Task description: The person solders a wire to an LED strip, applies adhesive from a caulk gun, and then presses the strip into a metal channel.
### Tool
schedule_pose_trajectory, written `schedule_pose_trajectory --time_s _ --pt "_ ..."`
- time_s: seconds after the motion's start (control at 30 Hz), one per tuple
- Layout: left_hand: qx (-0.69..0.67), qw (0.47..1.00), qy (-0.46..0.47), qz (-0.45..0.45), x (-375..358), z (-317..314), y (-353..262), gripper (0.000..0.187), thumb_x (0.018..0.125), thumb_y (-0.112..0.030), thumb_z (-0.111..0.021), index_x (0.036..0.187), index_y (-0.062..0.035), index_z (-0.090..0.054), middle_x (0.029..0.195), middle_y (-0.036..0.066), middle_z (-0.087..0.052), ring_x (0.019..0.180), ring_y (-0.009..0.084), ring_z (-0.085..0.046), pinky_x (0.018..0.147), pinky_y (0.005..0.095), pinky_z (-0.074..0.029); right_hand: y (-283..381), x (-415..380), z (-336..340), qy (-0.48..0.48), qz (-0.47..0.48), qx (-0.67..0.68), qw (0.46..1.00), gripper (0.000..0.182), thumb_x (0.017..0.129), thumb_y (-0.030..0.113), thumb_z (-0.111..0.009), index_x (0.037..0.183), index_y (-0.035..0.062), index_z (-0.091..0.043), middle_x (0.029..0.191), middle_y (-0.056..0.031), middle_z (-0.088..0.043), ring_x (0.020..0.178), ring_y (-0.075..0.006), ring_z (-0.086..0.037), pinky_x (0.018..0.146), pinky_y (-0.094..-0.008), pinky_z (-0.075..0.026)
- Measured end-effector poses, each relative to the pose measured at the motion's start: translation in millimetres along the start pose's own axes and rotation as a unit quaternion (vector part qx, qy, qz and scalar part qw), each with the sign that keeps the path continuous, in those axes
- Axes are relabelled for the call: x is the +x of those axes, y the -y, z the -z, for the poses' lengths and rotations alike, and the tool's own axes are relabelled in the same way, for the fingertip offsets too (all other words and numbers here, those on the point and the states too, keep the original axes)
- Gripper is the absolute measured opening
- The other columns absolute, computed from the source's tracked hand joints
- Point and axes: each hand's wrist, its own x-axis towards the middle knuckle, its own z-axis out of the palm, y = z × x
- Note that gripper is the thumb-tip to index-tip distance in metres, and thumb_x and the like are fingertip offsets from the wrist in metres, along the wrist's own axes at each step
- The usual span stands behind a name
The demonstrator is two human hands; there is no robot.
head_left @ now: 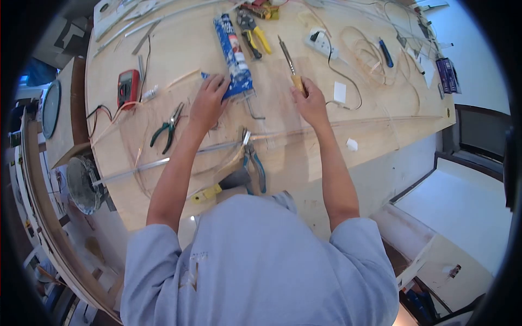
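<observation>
My right hand is closed around the yellowish handle of a soldering iron, whose metal tip points up and away over the table. My left hand is closed at the near end of a blue-and-white printed tube, with blue material showing on both sides of the fingers. What the fingertips press on is partly hidden. A bent metal hex key lies just below the tube. Left of my forearm rest green-handled pliers.
The wooden table also carries a red multimeter, yellow-handled cutters, a white power strip, a blue pen-like tool and a loose cable coil. Near my body lie blue-handled pliers and a metal strip.
</observation>
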Motion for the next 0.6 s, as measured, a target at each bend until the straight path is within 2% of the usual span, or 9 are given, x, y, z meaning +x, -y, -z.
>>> schedule_pose_trajectory --time_s 0.1,0.2,0.3,0.4,0.5,0.6 --pt "-0.004 1.000 0.001 -0.004 -3.1 -1.1 3.0 0.056 0.074 -0.007 -0.078 0.127 -0.0042 -0.059 0.130 0.014 -0.057 0.127 0.0317 -0.050 0.109 0.0414 -0.042 22.0 -22.5 6.4 0.049 -0.055 0.129 0.989 0.035 0.090 0.017 -0.069 0.122 0.0018 -0.063 0.092 -0.0169 -0.068 0.082 -0.0286 -0.066 0.076 -0.0366 -0.052" --pt "-0.007 1.000 -0.002 0.011 -4.3 -4.2 3.5 0.055 0.076 -0.009 -0.076 0.128 -0.0052 -0.059 0.132 0.014 -0.057 0.128 0.0320 -0.050 0.109 0.0415 -0.041 7.1 -26.4 7.6 0.008 0.066 -0.011 0.998 0.034 0.092 0.015 -0.069 0.120 -0.0014 -0.061 0.090 -0.0131 -0.068 0.078 -0.0203 -0.063 0.075 -0.0320 -0.051" --pt "-0.009 0.999 0.002 0.033 -7.0 -3.1 2.3 0.054 0.078 -0.010 -0.076 0.129 -0.0053 -0.059 0.134 0.014 -0.056 0.130 0.0326 -0.049 0.110 0.0416 -0.041 -5.9 -19.6 23.5 -0.011 0.071 -0.089 0.993 0.031 0.090 0.014 -0.071 0.116 -0.0004 -0.063 0.096 -0.0154 -0.068 0.088 -0.0266 -0.065 0.082 -0.0345 -0.051" --pt "-0.021 0.999 0.012 0.043 -7.0 -5.9 2.6 0.055 0.080 -0.011 -0.076 0.131 -0.0055 -0.058 0.137 0.014 -0.055 0.132 0.0333 -0.048 0.111 0.0421 -0.040 -20.4 -10.4 41.2 -0.036 0.109 -0.151 0.982 0.031 0.088 0.014 -0.074 0.114 0.0017 -0.064 0.105 -0.0167 -0.068 0.098 -0.0288 -0.066 0.087 -0.0358 -0.051" --pt "-0.027 0.998 0.017 0.055 -10.6 -4.2 1.8 0.054 0.082 -0.013 -0.075 0.132 -0.0059 -0.057 0.139 0.016 -0.053 0.135 0.0348 -0.045 0.111 0.0429 -0.040 -25.2 -8.9 45.6 -0.104 0.114 -0.050 0.987 0.030 0.087 0.015 -0.074 0.113 0.0026 -0.065 0.108 -0.0164 -0.067 0.099 -0.0286 -0.065 0.088 -0.0350 -0.051" --pt "0.005 0.997 -0.054 0.052 -20.7 6.5 -7.6 0.053 0.082 -0.012 -0.075 0.132 -0.0057 -0.057 0.137 0.018 -0.054 0.131 0.0364 -0.048 0.108 0.0431 -0.042 -13.3 -13.7 49.8 -0.152 0.124 -0.067 0.978 0.030 0.085 0.010 -0.075 0.112 0.0025 -0.065 0.103 -0.0147 -0.065 0.093 -0.0309 -0.065 0.082 -0.0361 -0.052"
